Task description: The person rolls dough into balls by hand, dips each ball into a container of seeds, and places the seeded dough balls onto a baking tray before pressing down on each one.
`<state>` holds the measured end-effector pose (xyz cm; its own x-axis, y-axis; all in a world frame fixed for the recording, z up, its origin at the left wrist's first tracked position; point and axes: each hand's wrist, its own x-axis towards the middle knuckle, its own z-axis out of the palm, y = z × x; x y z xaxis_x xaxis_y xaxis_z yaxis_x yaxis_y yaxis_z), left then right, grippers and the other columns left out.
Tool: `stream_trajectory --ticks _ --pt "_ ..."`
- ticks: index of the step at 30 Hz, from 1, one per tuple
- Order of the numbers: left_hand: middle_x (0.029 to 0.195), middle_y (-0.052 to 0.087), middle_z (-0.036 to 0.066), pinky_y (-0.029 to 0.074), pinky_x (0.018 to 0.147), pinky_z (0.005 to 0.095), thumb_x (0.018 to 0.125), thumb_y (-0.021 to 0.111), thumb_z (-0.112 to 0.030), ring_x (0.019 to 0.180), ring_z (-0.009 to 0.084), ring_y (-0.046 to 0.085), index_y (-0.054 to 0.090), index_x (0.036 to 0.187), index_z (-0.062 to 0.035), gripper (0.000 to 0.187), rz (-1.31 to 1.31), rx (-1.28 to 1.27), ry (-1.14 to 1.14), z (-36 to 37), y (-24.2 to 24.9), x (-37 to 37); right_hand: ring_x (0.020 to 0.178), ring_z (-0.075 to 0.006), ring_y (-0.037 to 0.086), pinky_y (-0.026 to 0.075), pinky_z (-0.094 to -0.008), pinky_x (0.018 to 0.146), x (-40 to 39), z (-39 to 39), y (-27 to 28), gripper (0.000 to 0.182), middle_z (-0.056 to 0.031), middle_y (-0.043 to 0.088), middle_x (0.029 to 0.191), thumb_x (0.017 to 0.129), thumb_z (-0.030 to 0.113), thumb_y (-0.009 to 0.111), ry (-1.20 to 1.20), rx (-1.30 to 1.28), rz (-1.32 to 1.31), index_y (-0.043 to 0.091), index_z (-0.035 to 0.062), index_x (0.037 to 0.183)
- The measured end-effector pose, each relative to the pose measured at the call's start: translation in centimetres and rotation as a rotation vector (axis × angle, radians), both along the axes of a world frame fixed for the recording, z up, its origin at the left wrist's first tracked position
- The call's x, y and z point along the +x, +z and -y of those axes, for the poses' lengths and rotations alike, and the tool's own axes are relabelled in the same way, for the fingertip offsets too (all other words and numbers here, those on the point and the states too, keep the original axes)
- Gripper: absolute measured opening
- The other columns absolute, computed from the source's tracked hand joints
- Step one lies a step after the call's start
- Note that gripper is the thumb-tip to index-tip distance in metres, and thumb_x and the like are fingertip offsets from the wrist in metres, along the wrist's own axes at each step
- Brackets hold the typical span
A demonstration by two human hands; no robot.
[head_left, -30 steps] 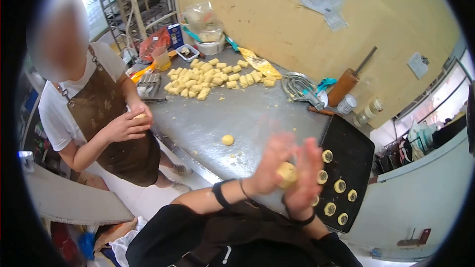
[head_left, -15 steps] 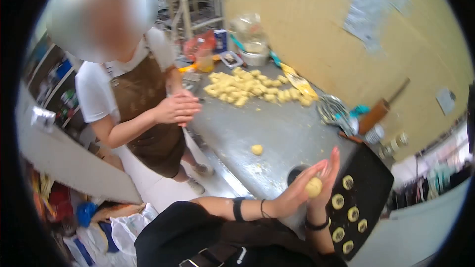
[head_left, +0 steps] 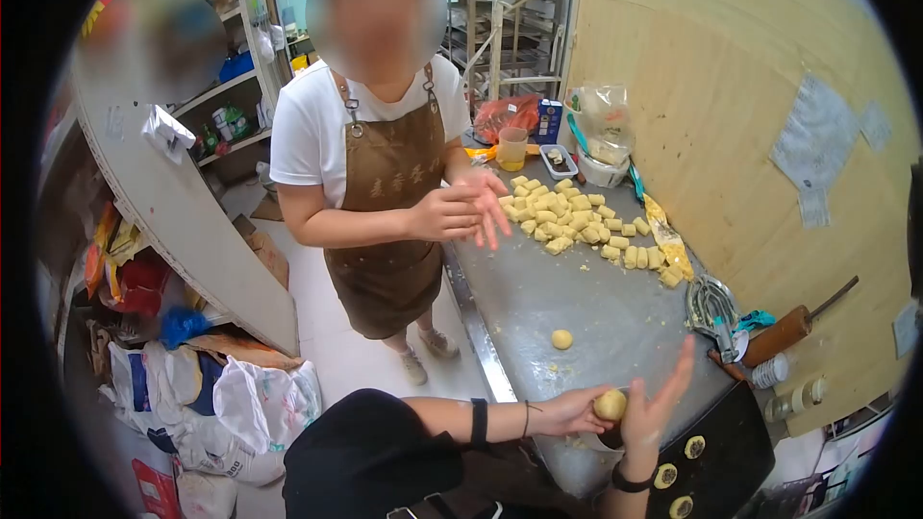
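My left hand (head_left: 575, 413) holds a round yellow dough ball (head_left: 610, 406) in its fingers. My right hand (head_left: 652, 415) is upright beside the ball, open with fingers stretched out. Another dough ball (head_left: 561, 338) lies on the metal worktop (head_left: 510, 298) beyond my hands. A dark round container (head_left: 612, 438) is partly hidden under my hands. Close to my right wrist is a black baking tray (head_left: 735, 423) bearing several dough rounds (head_left: 694, 447) with dark centres. Farther back, many cut dough pieces (head_left: 567, 216) lie in a heap.
Across the worktop's left edge stands a person in a brown apron (head_left: 394, 168), hands together. A rolling pin (head_left: 779, 334) and a wire whisk (head_left: 711, 308) lie by the wall. At the back are a plastic cup (head_left: 511, 149) and a white tub (head_left: 603, 171).
My palms were pressed around the dough ball; now they are apart and the ball is in my left hand. The view has tilted up and left. The other person's hands have parted slightly.
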<state>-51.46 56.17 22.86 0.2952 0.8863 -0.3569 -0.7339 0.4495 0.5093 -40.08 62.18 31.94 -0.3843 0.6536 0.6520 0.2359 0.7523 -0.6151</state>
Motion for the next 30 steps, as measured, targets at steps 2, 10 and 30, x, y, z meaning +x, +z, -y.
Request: stream_trajectory --ticks 2,10,30 --pt "0.115 0.059 0.009 0.049 0.087 0.0296 0.098 0.039 -0.043 0.097 0.0177 0.061 0.046 0.127 -0.0042 0.049 -0.007 -0.005 0.021 0.3 -2.0 -0.8 0.133 -0.0401 0.03 0.021 -0.0489 0.11 -1.5 0.8 2.9 0.069 -0.0242 0.035 0.142 0.083 0.029 0.058 0.022 0.035 -0.115 0.034 -0.0013 0.14" --pt "0.119 0.054 0.01 0.046 0.091 0.0309 0.095 0.049 -0.031 0.107 0.0186 0.055 0.047 0.122 -0.0051 0.038 -0.369 0.438 0.212 0.7 -5.4 -0.2 0.115 -0.0275 0.053 0.038 -0.051 0.098 -5.1 7.0 6.6 0.058 -0.0112 0.056 0.125 0.076 0.025 0.069 0.917 0.208 0.396 0.051 0.0098 0.129" --pt "0.094 0.068 0.017 0.05 0.078 0.0452 0.065 0.062 -0.009 0.092 0.0349 0.065 0.069 0.089 -0.0111 0.026 -1.847 1.098 -1.108 -15.4 -17.8 10.2 0.107 -0.0256 0.056 0.045 -0.0337 0.09 21.5 4.1 -0.4 0.051 -0.0188 0.057 0.121 0.091 0.021 0.059 -0.121 -0.57 0.142 0.044 -0.0015 0.135"
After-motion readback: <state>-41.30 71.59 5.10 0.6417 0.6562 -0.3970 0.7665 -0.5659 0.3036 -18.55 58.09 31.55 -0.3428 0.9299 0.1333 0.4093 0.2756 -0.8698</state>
